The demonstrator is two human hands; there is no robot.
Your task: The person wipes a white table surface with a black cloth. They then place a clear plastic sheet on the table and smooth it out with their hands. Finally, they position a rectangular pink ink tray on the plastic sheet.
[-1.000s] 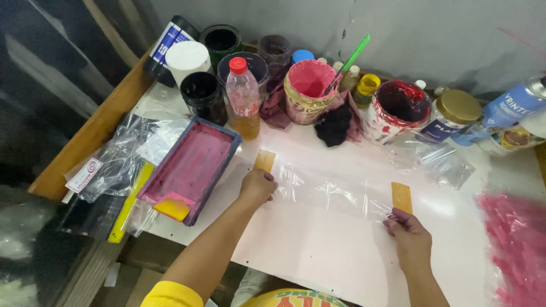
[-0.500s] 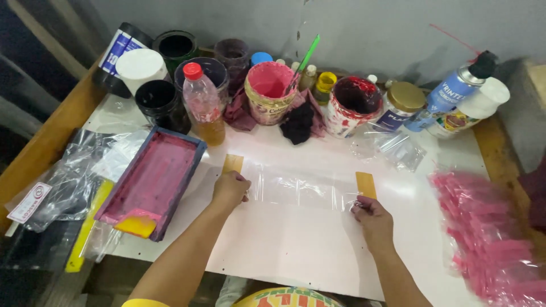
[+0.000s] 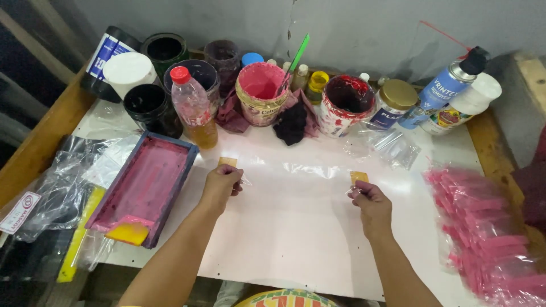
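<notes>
Head view: both hands, left (image 3: 220, 185) and right (image 3: 368, 200), pinch a clear plastic sheet (image 3: 296, 170) (yellow tabs at its ends) mid-tabletop (image 3: 284, 239); even tension should keep it flat.

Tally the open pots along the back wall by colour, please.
Black pots: 2
Dark clear pots: 2
Pink-stained pot: 1
Red-stained pot: 1
Total: 6

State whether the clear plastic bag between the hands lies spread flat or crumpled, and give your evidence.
Spread flat: the clear plastic bag lies stretched on the white board between left hand and right hand.
</notes>
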